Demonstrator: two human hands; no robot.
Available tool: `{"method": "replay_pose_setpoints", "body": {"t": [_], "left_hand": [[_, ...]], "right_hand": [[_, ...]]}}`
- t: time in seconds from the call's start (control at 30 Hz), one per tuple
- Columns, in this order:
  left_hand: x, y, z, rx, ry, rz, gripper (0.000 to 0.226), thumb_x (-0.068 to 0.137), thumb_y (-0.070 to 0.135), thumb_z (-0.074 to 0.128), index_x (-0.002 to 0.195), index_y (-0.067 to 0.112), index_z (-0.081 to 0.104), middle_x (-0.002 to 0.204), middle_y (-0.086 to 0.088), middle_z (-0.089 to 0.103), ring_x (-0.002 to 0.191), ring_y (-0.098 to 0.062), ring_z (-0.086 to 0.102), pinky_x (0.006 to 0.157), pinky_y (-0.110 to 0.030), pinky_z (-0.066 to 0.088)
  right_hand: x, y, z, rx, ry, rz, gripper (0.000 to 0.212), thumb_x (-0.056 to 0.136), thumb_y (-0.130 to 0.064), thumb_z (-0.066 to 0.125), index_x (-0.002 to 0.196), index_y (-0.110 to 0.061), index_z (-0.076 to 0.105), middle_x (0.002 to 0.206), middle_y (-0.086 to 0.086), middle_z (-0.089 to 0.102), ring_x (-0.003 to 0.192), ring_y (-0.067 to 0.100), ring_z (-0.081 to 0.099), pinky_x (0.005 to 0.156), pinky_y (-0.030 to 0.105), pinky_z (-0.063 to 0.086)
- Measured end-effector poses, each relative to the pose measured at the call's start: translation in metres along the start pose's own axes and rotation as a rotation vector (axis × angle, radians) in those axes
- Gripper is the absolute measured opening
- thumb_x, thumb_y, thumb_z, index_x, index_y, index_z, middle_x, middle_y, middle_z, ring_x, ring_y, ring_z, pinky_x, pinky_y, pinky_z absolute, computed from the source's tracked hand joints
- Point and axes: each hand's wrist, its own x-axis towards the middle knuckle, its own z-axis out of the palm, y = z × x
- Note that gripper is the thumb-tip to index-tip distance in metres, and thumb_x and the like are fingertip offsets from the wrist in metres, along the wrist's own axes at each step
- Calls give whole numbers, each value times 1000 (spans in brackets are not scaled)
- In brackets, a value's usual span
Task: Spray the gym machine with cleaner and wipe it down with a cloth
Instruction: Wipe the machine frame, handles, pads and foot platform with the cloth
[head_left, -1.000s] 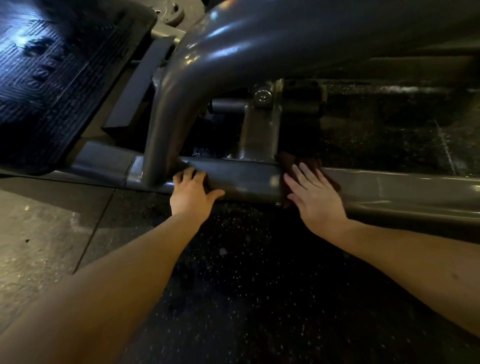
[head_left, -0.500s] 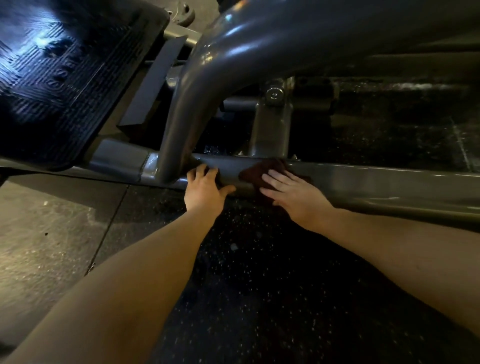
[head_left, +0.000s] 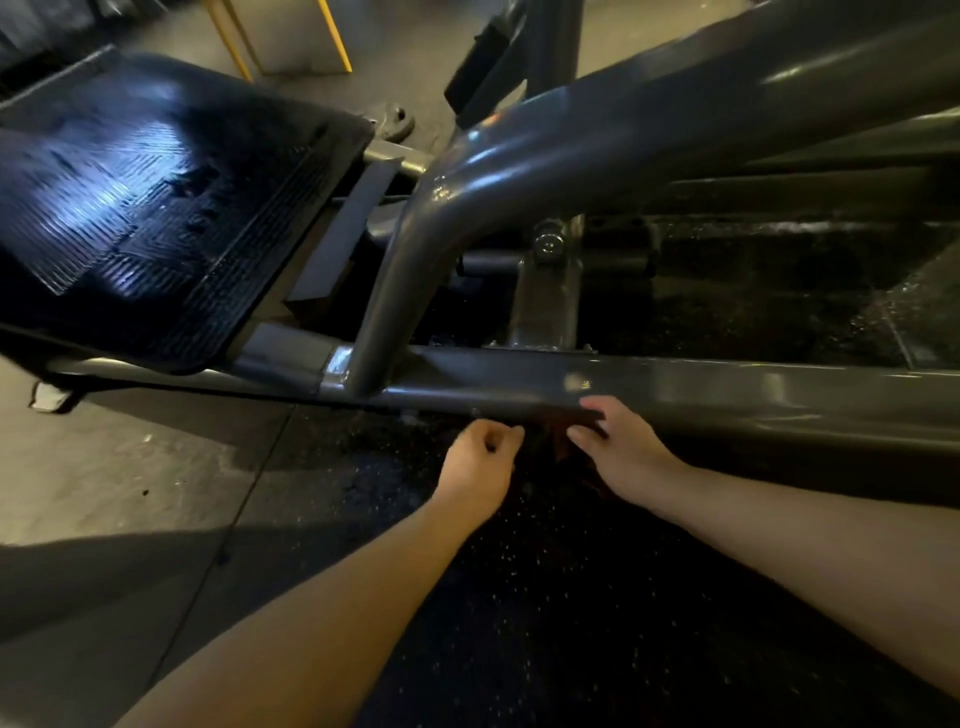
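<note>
Footplate (head_left: 156, 208), black, ribbed and shiny under the light, fills the left side at a tilt, with concrete floor (head_left: 130, 493) below it. Just right of it a thick grey tube (head_left: 410, 270) of the machine (head_left: 727, 104) bends down and joins the low rail (head_left: 753, 387), which runs off to the right edge. Behind that joint a bolt (head_left: 549, 243) sits atop a short upright bracket.

The left hand (head_left: 478, 457) hangs just under the rail's near edge, off the metal, its fingers curled into a loose fist with nothing showing in it. Next to it, a little apart, is the cloth (head_left: 563, 441), dark reddish, bunched against the rail's lower edge. The right hand (head_left: 618, 452) pinches it there, thumb up on the rail face and fingers (head_left: 584, 432) tucked beneath. Both forearms reach in over a black speckled mat (head_left: 519, 623).
</note>
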Motion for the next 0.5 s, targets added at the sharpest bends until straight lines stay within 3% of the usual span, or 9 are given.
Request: {"method": "replay_pose_setpoints", "body": {"t": [0.07, 0.2, 0.33, 0.4, 0.5], "left_hand": [[-10, 4, -2, -200, -59, -43, 19, 102, 41, 61, 104, 22, 65, 98, -1, 71, 84, -13, 71, 69, -36, 61], [-22, 2, -9, -380, -121, -21, 36, 97, 41, 69, 127, 22, 62, 119, -2, 71, 104, -18, 71, 81, -39, 63], [-25, 4, -16, -417, -65, 10, 43, 95, 31, 74, 135, 23, 59, 122, 0, 71, 107, -16, 72, 87, -43, 63], [-23, 7, -17, -475, 11, -18, 37, 93, 20, 77, 126, 22, 62, 118, -5, 71, 103, -18, 73, 87, -44, 63], [-17, 10, -21, -462, 146, -64, 31, 89, 9, 77, 112, 24, 64, 111, -7, 71, 98, -21, 73, 87, -43, 63]], "right_hand": [[4, -10, 11, 67, -2, 51, 31, 103, -30, 62, 132, -23, 61, 121, -4, 66, 111, 17, 64, 95, 32, 49], [5, -30, 30, 491, -71, 181, 14, 101, -23, 65, 113, -21, 73, 109, 9, 76, 102, 29, 72, 97, 52, 57], [2, -48, 40, 904, -202, 386, 24, 109, -17, 49, 115, -12, 71, 111, 20, 74, 105, 39, 70, 88, 55, 58], [1, -50, 46, 985, -255, 411, 30, 110, -16, 44, 117, -12, 73, 110, 19, 76, 107, 38, 70, 88, 53, 57], [5, -51, 48, 910, -339, 366, 33, 107, -13, 47, 116, -17, 78, 113, 15, 77, 107, 34, 72, 86, 46, 59]]}}
